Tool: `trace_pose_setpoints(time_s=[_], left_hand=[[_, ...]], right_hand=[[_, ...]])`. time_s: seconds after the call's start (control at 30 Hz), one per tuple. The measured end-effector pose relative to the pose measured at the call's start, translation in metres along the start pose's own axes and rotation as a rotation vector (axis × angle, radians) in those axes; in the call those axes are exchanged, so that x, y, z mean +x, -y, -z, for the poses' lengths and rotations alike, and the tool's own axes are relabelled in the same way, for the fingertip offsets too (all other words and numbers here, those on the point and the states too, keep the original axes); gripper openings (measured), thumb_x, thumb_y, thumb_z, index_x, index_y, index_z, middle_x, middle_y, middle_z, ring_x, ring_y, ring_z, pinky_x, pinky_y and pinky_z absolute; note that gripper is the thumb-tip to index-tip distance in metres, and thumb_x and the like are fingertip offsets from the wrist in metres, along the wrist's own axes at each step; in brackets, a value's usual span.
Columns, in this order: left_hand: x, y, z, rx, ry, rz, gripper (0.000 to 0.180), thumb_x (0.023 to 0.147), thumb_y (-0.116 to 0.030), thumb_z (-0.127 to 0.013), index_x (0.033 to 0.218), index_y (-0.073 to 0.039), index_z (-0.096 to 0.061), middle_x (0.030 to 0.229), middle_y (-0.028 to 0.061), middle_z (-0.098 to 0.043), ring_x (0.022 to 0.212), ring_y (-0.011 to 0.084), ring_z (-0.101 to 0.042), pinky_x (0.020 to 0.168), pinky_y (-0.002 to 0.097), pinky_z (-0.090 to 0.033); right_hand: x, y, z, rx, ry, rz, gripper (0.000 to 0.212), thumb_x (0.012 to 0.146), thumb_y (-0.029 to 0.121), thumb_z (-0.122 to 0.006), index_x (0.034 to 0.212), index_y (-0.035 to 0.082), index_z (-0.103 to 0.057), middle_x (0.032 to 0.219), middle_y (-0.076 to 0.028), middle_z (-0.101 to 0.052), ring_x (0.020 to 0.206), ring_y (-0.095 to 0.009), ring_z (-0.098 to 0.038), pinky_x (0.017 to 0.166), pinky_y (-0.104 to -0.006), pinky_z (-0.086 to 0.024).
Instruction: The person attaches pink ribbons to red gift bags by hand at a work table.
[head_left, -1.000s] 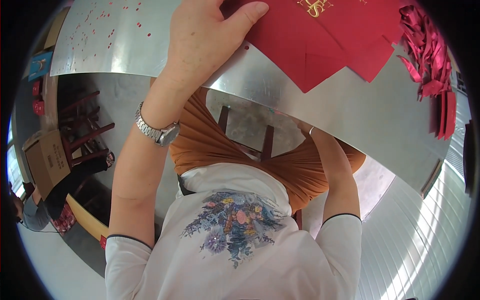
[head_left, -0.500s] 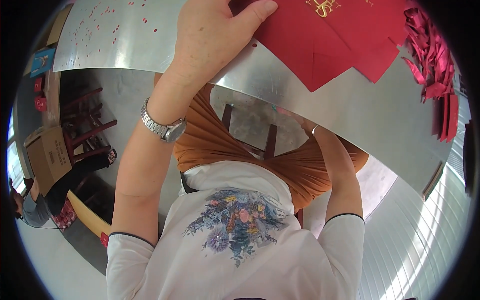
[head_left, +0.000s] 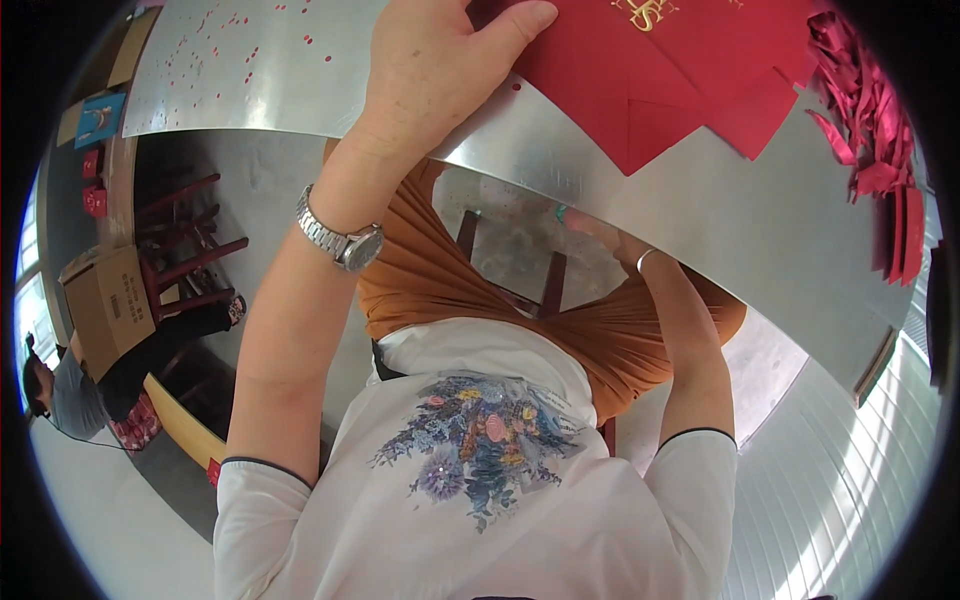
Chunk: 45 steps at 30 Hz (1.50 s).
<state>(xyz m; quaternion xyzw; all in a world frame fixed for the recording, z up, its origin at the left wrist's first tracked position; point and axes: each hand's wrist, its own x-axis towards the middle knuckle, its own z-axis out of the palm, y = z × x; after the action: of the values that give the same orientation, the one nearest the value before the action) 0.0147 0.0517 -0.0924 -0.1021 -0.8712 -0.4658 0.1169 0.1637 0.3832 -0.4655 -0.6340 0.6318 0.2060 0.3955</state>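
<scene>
My left hand (head_left: 430,68), with a metal watch (head_left: 345,240) on its wrist, lies at the table's upper part. Its thumb is stretched out onto the edge of a red paper envelope or folder (head_left: 600,95) with gold marks; the other fingers run out of the frame. The red pieces overlap, their corners pointing toward me. Below the table's near edge, over my lap, is my right hand (head_left: 598,230), with a silver bangle on its wrist. The table edge partly hides it; its fingers look closed, and a small turquoise bit (head_left: 561,213) shows at their tips, too small to name.
Red ribbons (head_left: 865,100) lie heaped on the metal table (head_left: 720,220) at the right, beside narrow red pieces (head_left: 903,235). Small red dots are scattered at the far left. Dark red stools (head_left: 195,260), a cardboard box (head_left: 108,308) and a seated person (head_left: 80,395) are at the left.
The whole view has shifted slightly, with most things a little further right. Both hands keep nearly the same place against the table and the red paper.
</scene>
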Motion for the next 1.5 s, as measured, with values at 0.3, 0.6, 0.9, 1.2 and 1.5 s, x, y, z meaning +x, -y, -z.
trace_pose_setpoints(time_s=[0.3,0.6,0.9,1.2,1.5], left_hand=[[0.001,0.004,-0.001,0.001,0.014,-0.012,0.041,0.087,-0.018,-0.068,0.121,0.004,-0.059,0.106,0.0162,-0.065,0.09,0.0241,-0.064,0.08,0.0333,-0.051],[-0.001,-0.001,-0.003,-0.039,0.035,-0.008,0.04,0.088,-0.017,-0.068,0.121,0.004,-0.059,0.104,0.0151,-0.066,0.088,0.0226,-0.064,0.079,0.0325,-0.051],[0.008,0.02,-0.001,0.041,-0.076,-0.154,0.033,0.078,-0.029,-0.068,0.1,-0.005,-0.067,0.09,0.0161,-0.067,0.086,0.0348,-0.063,0.076,0.0429,-0.05],[-0.016,0.015,-0.004,0.08,-0.067,-0.151,0.042,0.076,-0.024,-0.072,0.108,0.0,-0.061,0.094,0.0173,-0.063,0.095,0.0368,-0.057,0.083,0.0457,-0.046],[-0.001,0.014,-0.011,0.006,-0.039,-0.189,0.046,0.074,-0.022,-0.073,0.112,0.0,-0.059,0.095,0.016,-0.061,0.095,0.0359,-0.056,0.084,0.0445,-0.045]], right_hand=[[0.018,0.002,-0.03,-0.18,0.046,0.118,0.033,0.089,0.033,-0.05,0.106,0.009,-0.064,0.114,-0.012,-0.063,0.107,-0.027,-0.058,0.092,-0.0444,-0.043],[0.047,0.016,-0.045,-0.358,0.103,0.241,0.034,0.089,0.035,-0.05,0.107,0.01,-0.064,0.114,-0.012,-0.063,0.108,-0.026,-0.058,0.092,-0.0445,-0.043],[0.1,-0.015,-0.037,-0.768,0.099,0.322,0.035,0.088,0.037,-0.05,0.108,0.011,-0.064,0.115,-0.011,-0.063,0.108,-0.025,-0.058,0.092,-0.0446,-0.042],[0.125,-0.021,-0.106,-1.534,0.13,0.278,0.037,0.087,0.039,-0.05,0.109,0.012,-0.064,0.116,-0.01,-0.063,0.109,-0.025,-0.057,0.091,-0.0446,-0.042],[0.138,-0.038,-0.121,-1.982,0.281,0.292,0.038,0.087,0.041,-0.05,0.109,0.013,-0.063,0.117,-0.01,-0.063,0.109,-0.024,-0.057,0.091,-0.0447,-0.041]])
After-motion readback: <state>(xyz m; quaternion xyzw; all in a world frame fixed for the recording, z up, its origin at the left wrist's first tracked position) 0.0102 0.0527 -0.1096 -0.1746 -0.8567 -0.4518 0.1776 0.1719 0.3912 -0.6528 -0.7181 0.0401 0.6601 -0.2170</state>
